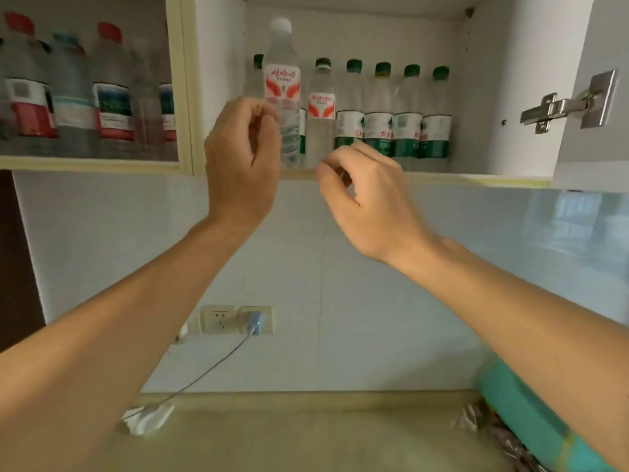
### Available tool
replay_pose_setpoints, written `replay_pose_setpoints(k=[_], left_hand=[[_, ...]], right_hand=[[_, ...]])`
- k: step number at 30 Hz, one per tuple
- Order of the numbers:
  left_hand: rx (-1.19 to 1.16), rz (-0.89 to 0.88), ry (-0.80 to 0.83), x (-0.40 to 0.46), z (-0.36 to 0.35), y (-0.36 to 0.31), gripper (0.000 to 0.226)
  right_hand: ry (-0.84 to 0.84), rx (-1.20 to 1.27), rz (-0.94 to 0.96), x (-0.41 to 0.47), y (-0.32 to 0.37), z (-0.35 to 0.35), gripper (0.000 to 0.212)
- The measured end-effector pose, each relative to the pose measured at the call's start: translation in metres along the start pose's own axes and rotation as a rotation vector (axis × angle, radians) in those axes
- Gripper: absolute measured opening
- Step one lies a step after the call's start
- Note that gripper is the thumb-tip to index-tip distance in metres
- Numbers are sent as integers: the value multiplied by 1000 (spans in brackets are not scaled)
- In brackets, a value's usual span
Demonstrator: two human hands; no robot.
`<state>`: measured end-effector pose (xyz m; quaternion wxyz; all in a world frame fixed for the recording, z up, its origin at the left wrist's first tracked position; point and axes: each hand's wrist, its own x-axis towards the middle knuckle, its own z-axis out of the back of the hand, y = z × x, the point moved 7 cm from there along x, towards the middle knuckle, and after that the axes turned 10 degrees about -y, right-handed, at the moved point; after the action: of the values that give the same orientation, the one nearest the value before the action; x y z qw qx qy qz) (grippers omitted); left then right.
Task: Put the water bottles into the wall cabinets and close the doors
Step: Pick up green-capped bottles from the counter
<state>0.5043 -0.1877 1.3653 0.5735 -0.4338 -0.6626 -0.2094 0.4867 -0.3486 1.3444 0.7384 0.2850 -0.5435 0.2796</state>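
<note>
Top centre of the frame: open wall cabinet (493, 80), row of green-capped bottles (394, 114) upright on its shelf, a taller white-capped bottle (281, 80) at front left. Left hand (241, 155) and right hand (367, 192) raised just before them, fingers loosely curled, gripping nothing. Upper left: more bottles (68, 86) behind a closed glass door (177, 97).

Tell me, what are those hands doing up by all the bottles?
A person is stocking an open white wall cabinet with water bottles. The left hand is right beside a tall clear bottle with a white cap and red label at the shelf's front edge; whether it holds it is unclear. The right hand, fingers loosely curled, holds nothing. Green-capped bottles line the back. The cabinet door is not yet closed.
</note>
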Motion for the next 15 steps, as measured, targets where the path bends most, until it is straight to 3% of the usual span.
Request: replay_pose_setpoints(k=[5, 11, 15], left_hand=[[-31, 193, 134, -82, 72, 31, 13], [181, 550, 448, -252, 159, 98, 8], [341, 760, 659, -357, 207, 129, 7]], right_hand=[[152, 161, -255, -99, -6, -39, 23], [457, 210, -787, -275, -27, -111, 17], [651, 145, -1025, -392, -23, -138, 19]])
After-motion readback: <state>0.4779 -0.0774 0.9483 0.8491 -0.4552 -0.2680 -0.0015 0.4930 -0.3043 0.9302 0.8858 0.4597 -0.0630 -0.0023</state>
